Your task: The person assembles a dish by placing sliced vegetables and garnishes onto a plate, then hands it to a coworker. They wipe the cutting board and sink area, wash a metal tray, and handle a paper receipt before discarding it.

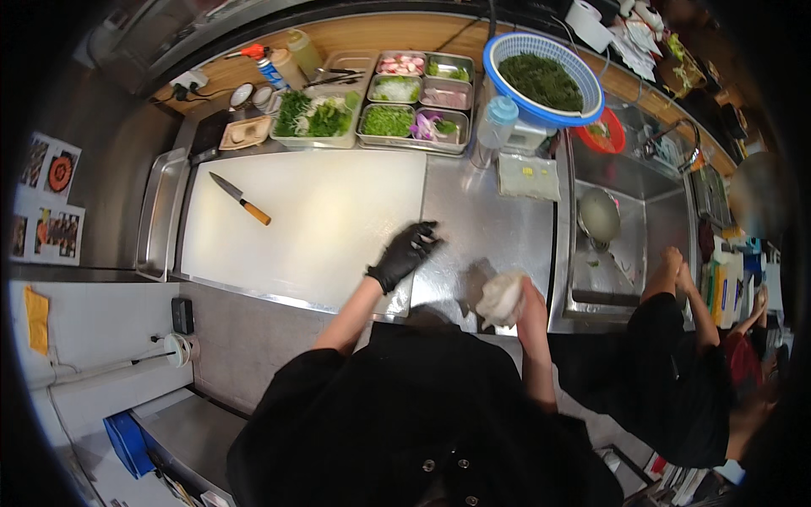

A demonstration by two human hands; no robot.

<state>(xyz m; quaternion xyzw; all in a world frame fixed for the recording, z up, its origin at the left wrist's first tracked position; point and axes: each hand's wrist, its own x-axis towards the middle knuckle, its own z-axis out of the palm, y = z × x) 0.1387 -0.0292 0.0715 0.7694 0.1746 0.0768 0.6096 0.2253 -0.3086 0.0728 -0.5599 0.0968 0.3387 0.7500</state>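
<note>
My left hand (405,253), in a black glove, is over the right edge of a white cutting board (304,222); its fingers are slightly curled and apart, and no object shows in them. My right hand (533,307), without a glove, grips a crumpled whitish cloth (500,299) above the steel counter (488,222) near its front edge. On the board's left part lies a kitchen knife (239,198) with a wooden handle, its blade pointing to the back left. A folded grey cloth (528,176) lies towards the back right of the counter.
Behind the board stand a container of greens (315,117) and a tray of steel pans (415,149). A blue-rimmed basket (594,117) of dark greens stands back right, beside a squeeze bottle (497,123). A sink (656,215) holds a bowl (598,215). A co-worker (665,374) stands at right.
</note>
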